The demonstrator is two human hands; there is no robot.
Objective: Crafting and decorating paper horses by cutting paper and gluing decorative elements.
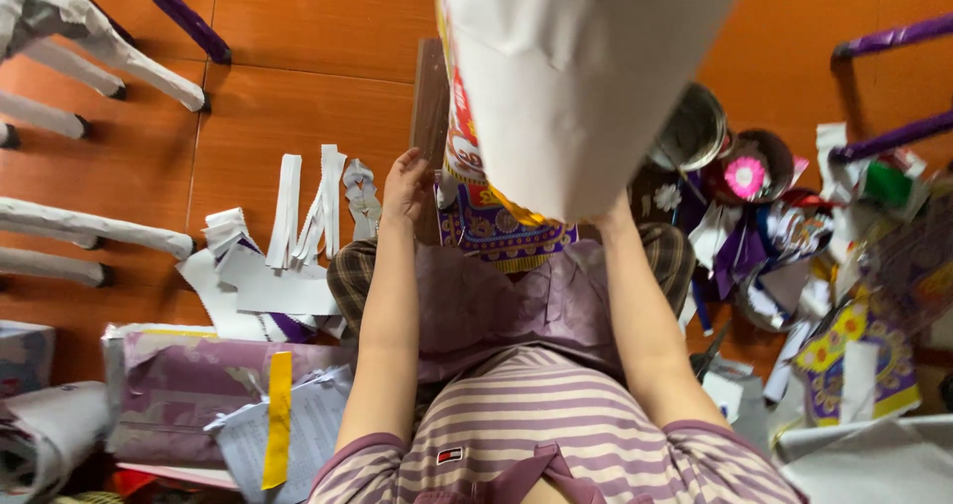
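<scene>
In the person's lap, above crossed legs on the orange tiled floor point(318, 27), the left hand point(407, 186) rests with fingers loosely curled, pinching the lower left edge of a large folded sheet of paper, white on its back and printed in red, purple and gold on its face point(566, 77). The sheet is lifted so near the camera that it hides most of the right hand point(617, 211); only the wrist shows beneath it, so whether that grip is clenched or loose cannot be told.

The left hold looks light, on an edge only. In my judgement the sheet could sag, slip free or tear there, since it hangs wide and floppy.

Left of the knee lie white cut paper strips point(308, 206). To the right, a heap of purple and patterned paper scraps point(784, 246) and round metal bowls point(695, 127) crowd in.
</scene>
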